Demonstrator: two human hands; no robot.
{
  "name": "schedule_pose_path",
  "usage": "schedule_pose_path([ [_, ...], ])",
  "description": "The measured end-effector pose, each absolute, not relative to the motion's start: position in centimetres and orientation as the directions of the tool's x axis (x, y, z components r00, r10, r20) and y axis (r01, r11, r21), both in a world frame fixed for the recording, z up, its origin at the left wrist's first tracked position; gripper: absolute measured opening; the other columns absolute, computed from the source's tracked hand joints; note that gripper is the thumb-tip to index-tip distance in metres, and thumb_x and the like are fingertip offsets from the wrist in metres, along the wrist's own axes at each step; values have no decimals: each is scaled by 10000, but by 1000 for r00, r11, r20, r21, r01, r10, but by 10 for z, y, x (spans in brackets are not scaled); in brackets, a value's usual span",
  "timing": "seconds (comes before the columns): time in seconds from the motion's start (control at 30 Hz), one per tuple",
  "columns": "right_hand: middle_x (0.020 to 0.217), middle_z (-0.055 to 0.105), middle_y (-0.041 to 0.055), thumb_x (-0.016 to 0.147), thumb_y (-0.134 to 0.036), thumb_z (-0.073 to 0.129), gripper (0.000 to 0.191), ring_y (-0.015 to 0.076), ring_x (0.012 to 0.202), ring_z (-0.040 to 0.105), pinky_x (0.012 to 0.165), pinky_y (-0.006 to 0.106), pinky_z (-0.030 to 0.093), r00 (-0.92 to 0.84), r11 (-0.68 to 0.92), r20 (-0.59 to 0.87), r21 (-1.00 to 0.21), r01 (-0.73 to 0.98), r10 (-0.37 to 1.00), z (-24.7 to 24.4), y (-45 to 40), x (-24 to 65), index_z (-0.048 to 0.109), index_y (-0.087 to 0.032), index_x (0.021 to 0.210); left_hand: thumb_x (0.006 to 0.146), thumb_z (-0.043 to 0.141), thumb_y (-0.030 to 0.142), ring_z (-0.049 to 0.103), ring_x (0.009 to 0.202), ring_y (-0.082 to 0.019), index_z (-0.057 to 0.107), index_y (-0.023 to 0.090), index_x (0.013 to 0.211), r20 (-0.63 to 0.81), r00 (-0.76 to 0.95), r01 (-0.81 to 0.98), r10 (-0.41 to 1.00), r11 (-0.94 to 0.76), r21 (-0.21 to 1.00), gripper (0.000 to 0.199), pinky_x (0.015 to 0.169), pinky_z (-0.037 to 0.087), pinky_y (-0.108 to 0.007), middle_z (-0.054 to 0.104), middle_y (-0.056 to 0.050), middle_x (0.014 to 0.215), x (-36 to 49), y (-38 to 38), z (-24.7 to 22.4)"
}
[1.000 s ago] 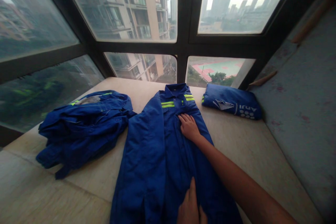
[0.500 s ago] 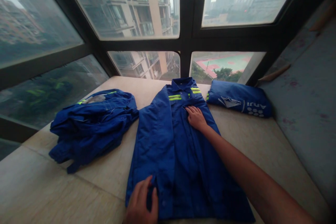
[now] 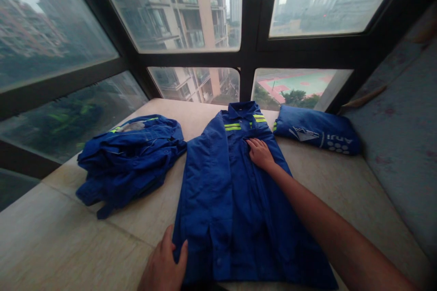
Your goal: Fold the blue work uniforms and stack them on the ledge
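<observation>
Flat under the right grip [image 3: 261,153], a blue work jacket [image 3: 211,182] in matte woven cloth, softly creased lengthwise. Right grip palm down on the chest, fingers side by side and slightly bent; thumb hidden, so cannot tell whether pinching any cloth. At the jacket's lower side edge, the left grip [image 3: 163,261], thumb and forefinger well parted, closed on nothing visible. Just beyond the right grip, paired yellow-green stripes [image 3: 232,126] and a turned-down collar [image 3: 243,108]. Beyond the left grip, a blue garment [image 3: 133,159] heaped in loose rumples, a greyish patch on top. Farther out to the right of the right grip, a plump, compactly folded blue bundle [image 3: 316,129] with white lettering. Beneath both grips, a pale, smooth, stone-like window ledge [image 3: 123,241], crossed by a thin seam.
</observation>
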State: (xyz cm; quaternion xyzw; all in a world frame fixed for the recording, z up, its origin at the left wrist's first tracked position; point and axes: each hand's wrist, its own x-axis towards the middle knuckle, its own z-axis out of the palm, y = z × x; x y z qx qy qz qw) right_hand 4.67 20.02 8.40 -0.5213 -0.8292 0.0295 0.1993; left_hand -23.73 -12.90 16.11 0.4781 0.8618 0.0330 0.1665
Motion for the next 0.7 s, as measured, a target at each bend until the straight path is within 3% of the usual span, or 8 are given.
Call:
schedule_pose_path([
  [0.17,1434,546,103,909,-182,430,505,256,1333,446,1136,430,283,-372,451,301,-259,854,878,83,200,47,514,-174,1407,884,354,464,684,895,-245,446,120,1397,-354,-441,772,825,550,318,624,824,510,-349,701,-74,924,-247,-121,163],
  [0.27,1433,547,99,911,-180,423,503,251,1335,444,1138,423,281,-371,451,300,-264,853,879,84,200,47,516,-170,1405,867,409,451,698,919,-240,455,125,1401,-337,-438,755,833,545,364,628,818,529,-339,720,-88,990,-243,-118,160],
  [0.5,1423,556,99,899,-176,436,507,247,1325,456,1129,421,296,-363,445,301,-272,853,881,85,198,47,526,-177,1398,929,321,375,634,1199,-281,505,127,1390,-120,-368,815,922,382,435,555,992,521,-444,631,-152,1343,-241,-125,148],
  [0.7,1398,563,120,874,-146,434,502,262,1312,458,1120,430,322,-312,412,332,-295,862,890,92,197,48,555,-152,1361,905,376,391,634,1197,-281,551,159,1346,-47,-341,835,939,325,443,528,992,539,-457,642,-124,1335,-259,-135,140],
])
